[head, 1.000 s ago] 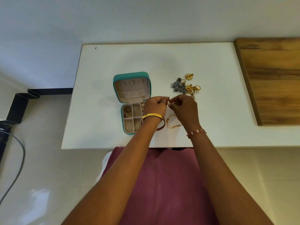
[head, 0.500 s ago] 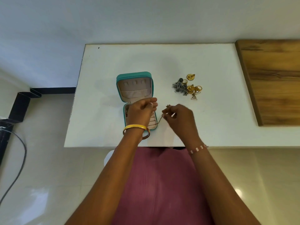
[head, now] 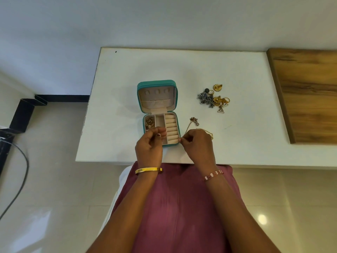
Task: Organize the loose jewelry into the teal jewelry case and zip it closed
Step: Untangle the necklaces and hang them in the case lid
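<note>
The teal jewelry case [head: 140, 95] lies open on the white table [head: 237, 143], lid up at the back, beige tray toward me. Its left compartment holds small gold pieces [head: 149, 123]. My left hand [head: 149, 145] hovers over the tray's near left part with fingers curled; whether it pinches anything I cannot tell. My right hand [head: 197, 146], just right of the case, pinches a thin gold chain necklace [head: 187, 127] whose pendant [head: 194, 120] rests on the table. A loose pile of gold and grey jewelry [head: 214, 98] lies further back to the right.
A wooden board [head: 306, 94] covers the table's right end. The table's near edge runs just below my hands. A black cable [head: 18, 179] and a black frame [head: 23, 114] are on the tiled floor at left.
Both hands drew back toward me from above the case. The chain's pendant now lies on the table right of the case, and the tray's compartments are uncovered.
</note>
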Action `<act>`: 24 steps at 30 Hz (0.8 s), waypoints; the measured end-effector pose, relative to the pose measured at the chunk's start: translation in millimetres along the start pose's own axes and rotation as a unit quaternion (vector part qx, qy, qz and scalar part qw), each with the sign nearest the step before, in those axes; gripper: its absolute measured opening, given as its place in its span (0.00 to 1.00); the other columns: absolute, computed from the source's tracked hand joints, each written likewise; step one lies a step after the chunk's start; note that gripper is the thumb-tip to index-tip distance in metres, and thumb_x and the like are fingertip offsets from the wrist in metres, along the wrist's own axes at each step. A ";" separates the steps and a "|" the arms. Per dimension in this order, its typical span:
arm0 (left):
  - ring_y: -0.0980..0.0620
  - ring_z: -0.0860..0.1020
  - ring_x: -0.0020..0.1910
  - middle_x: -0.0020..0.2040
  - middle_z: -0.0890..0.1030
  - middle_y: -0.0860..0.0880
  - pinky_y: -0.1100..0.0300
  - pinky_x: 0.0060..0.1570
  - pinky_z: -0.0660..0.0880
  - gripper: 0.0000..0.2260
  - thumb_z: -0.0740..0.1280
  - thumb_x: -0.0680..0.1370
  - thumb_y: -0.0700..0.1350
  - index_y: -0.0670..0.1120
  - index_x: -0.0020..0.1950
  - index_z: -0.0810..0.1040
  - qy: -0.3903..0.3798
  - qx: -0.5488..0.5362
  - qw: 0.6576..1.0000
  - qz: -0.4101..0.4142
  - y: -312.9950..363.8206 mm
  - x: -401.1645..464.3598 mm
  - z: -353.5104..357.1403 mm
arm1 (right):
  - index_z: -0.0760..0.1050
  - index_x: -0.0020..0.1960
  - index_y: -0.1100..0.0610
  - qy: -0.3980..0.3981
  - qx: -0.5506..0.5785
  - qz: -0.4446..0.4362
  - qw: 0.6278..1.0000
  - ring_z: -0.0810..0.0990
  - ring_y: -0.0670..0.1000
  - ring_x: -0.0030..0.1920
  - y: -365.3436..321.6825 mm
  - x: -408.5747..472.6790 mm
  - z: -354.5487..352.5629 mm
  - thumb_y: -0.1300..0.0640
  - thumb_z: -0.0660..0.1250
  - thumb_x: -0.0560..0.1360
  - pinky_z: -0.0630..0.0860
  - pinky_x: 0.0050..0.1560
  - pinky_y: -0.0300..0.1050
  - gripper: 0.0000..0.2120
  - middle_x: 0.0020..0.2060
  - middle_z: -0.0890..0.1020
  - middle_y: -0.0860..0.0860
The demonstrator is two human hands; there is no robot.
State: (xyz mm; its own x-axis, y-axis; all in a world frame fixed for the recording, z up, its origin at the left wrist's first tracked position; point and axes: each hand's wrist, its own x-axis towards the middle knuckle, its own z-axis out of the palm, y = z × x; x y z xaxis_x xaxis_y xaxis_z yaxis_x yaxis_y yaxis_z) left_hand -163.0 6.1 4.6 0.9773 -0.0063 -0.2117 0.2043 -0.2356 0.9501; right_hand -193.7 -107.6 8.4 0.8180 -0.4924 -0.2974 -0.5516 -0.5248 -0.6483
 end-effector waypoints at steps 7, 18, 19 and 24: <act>0.64 0.78 0.43 0.44 0.80 0.51 0.76 0.47 0.73 0.11 0.60 0.75 0.32 0.45 0.47 0.80 0.066 0.020 0.997 0.040 -4.8 2.1 -2.0 | 0.78 0.37 0.63 0.111 0.075 0.012 0.991 0.70 0.42 0.29 -5.1 9.4 -15.5 0.62 0.67 0.70 0.65 0.31 0.26 0.05 0.31 0.77 0.51; 0.55 0.75 0.52 0.52 0.77 0.49 0.68 0.51 0.71 0.18 0.58 0.72 0.30 0.45 0.55 0.77 0.162 0.014 0.987 0.014 -9.6 9.7 -8.3 | 0.80 0.50 0.59 0.068 -0.030 -0.131 0.989 0.78 0.54 0.44 -51.1 20.7 9.8 0.60 0.65 0.74 0.72 0.43 0.42 0.08 0.45 0.81 0.56; 0.54 0.75 0.52 0.53 0.78 0.47 0.68 0.51 0.71 0.18 0.58 0.73 0.29 0.45 0.56 0.77 0.167 0.010 0.986 -0.017 -10.3 11.8 -9.5 | 0.80 0.51 0.59 0.047 -0.057 -0.151 0.986 0.77 0.56 0.47 -57.2 23.7 17.4 0.60 0.65 0.74 0.73 0.44 0.45 0.08 0.47 0.80 0.58; 0.47 0.77 0.56 0.57 0.79 0.44 0.60 0.57 0.71 0.16 0.58 0.77 0.32 0.45 0.60 0.75 0.161 -0.011 0.978 -0.131 -11.2 20.9 -16.9 | 0.77 0.57 0.60 -0.023 -0.238 -0.197 0.951 0.74 0.57 0.57 -76.5 37.2 41.8 0.60 0.60 0.77 0.75 0.52 0.48 0.12 0.58 0.74 0.58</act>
State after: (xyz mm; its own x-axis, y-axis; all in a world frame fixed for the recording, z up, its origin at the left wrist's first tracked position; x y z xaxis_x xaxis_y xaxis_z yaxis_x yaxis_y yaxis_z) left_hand -143.9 25.0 -6.6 0.8572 0.3596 -0.3686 0.4478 -0.1669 0.8784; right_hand -114.2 -56.8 17.5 0.9769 -0.1665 -0.1343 -0.2024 -0.9227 -0.3282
